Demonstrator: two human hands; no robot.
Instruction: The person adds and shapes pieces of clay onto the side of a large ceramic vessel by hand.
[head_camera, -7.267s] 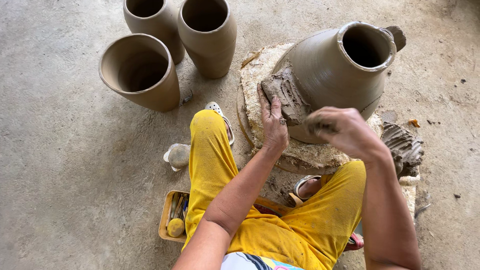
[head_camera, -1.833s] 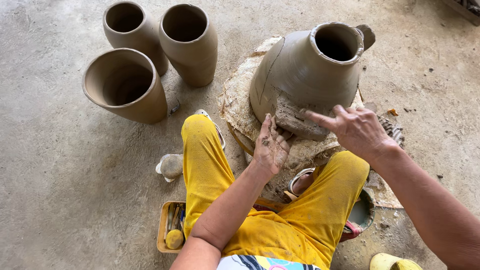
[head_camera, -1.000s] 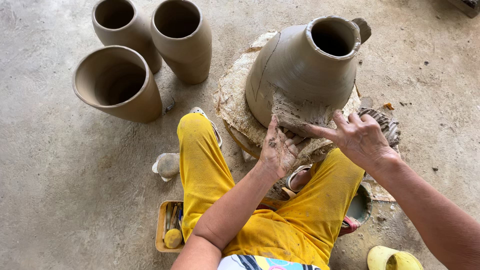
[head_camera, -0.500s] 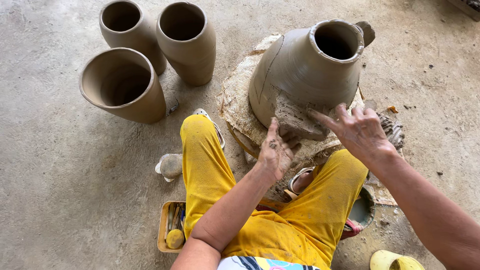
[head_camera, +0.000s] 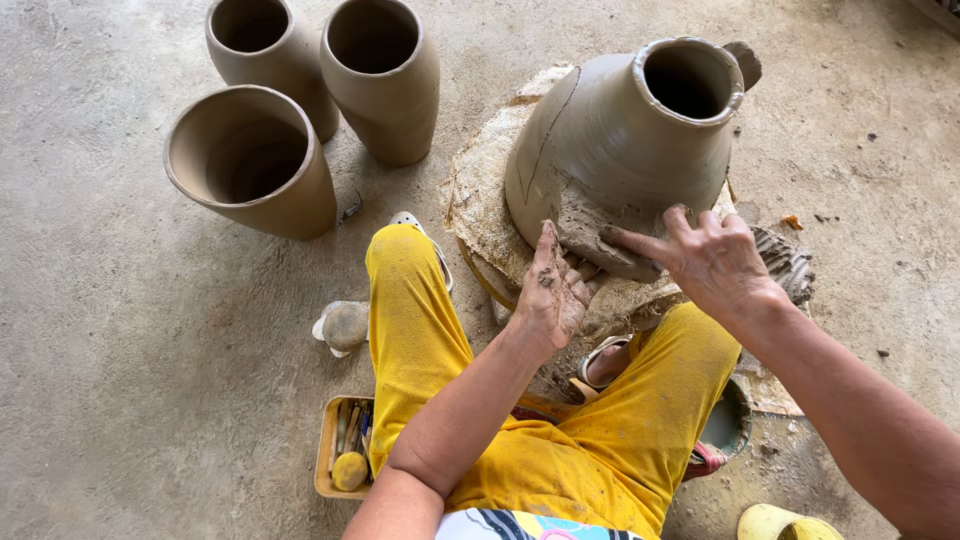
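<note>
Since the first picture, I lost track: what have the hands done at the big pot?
Both hands dropped from the pot's shoulder to its base. The right hand went from a loose fist to fingers spread, pressing the rough clay patch; the left hand now sits edge-on beside it. The three pots and tool tray stayed put.

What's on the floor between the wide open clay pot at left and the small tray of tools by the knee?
In the head view, a rounded stone-like lump lies on the concrete between the wide pot and the tool tray; otherwise bare floor.

A large pot (head_camera: 625, 150) was set on a stand (head_camera: 480, 215) at upper right; three pots (head_camera: 300, 110) were grouped at upper left, a tray (head_camera: 328, 450) at lower left.
</note>
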